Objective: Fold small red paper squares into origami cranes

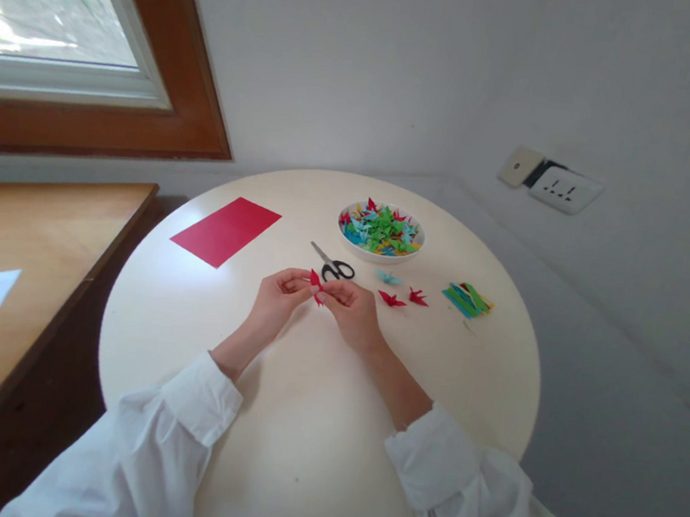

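Observation:
Both my hands meet over the middle of the round white table (309, 425), pinching a small folded red paper piece (316, 281) between them. My left hand (277, 296) grips its left side with closed fingers. My right hand (351, 309) pinches its right side. Black-handled scissors (332, 264) lie just beyond my fingers. A red paper sheet (226, 230) lies flat to the far left.
A white bowl (380, 231) heaped with several coloured folded paper cranes stands at the back. Two red cranes (403, 298) and a light blue one (388, 277) sit right of my hands, beside a stack of paper strips (468, 299). A wooden desk (19, 247) with paper stands left.

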Available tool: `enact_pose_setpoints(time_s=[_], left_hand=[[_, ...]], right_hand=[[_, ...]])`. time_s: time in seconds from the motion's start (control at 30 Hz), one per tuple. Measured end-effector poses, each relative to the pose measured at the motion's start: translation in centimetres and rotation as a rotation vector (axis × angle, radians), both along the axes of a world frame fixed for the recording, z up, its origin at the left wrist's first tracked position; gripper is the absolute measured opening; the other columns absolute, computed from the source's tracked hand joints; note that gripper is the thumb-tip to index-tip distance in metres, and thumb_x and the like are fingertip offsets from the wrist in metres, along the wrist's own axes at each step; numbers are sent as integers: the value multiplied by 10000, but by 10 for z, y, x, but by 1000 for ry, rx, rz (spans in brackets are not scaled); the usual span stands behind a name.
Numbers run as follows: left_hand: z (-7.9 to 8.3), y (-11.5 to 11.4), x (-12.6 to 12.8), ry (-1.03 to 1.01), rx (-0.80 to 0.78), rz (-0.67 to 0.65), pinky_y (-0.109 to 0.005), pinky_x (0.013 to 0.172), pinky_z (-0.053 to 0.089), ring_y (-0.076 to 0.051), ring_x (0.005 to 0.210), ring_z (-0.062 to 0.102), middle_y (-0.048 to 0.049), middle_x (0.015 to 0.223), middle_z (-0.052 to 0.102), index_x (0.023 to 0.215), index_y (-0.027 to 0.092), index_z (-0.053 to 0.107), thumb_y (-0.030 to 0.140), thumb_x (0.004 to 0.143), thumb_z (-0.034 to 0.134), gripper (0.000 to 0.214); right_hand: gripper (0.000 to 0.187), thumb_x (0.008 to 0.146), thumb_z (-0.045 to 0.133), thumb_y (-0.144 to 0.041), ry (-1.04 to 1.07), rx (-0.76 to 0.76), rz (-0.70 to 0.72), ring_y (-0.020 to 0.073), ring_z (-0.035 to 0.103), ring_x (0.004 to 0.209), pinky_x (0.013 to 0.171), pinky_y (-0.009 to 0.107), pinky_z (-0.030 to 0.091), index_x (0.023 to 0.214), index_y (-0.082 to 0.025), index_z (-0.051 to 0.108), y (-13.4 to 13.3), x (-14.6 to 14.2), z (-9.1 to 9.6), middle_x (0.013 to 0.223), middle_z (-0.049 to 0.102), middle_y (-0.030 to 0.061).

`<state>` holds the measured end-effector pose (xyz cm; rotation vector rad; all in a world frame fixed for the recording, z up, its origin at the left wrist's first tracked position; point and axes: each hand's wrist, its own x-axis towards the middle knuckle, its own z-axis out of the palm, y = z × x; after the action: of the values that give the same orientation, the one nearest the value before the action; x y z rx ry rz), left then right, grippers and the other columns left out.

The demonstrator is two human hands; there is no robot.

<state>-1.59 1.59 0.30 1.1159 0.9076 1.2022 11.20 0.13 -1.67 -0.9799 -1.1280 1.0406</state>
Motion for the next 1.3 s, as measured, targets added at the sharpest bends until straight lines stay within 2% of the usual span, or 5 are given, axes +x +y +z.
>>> enact_pose_setpoints(time_s=[0.23,0.53,0.87,1.1,1.3], left_hand=[[1,1,-1,88,111,18,-261,616,473,-132,578,605,-30,640,668,783,121,657,261,581,752,264],[1,0,-1,232,95,57,-269,635,456,-149,638,598,-66,717,685,747,113,688,306,604,727,243],[9,-4,0,215,26,-30,-208,499,348,-73,501,457,1,584,619,702,128,683,253,611,684,155],[5,-3,1,114,14,-59,-259,638,451,-118,609,575,-20,663,652,737,135,658,226,624,670,146],[-1,0,-2,137,92,-50,-270,712,463,-154,726,617,-54,775,688,792,138,672,280,612,728,237]], right_hand=[[224,662,647,-263,-88,16,50,170,647,748,694,305,509,870,-187,682,3,3,-3,843,710,46],[107,665,631,-249,-130,44,-29,159,631,680,663,290,502,738,-183,669,4,4,-3,732,696,26],[111,702,588,-239,-295,54,-136,158,611,699,578,249,443,760,-188,667,1,6,2,767,693,29],[110,716,584,-238,-360,82,-139,136,576,640,563,245,416,761,-183,669,0,6,2,764,690,26],[121,720,597,-242,-237,111,-85,166,618,776,690,283,482,810,-209,671,2,6,-6,877,694,38]])
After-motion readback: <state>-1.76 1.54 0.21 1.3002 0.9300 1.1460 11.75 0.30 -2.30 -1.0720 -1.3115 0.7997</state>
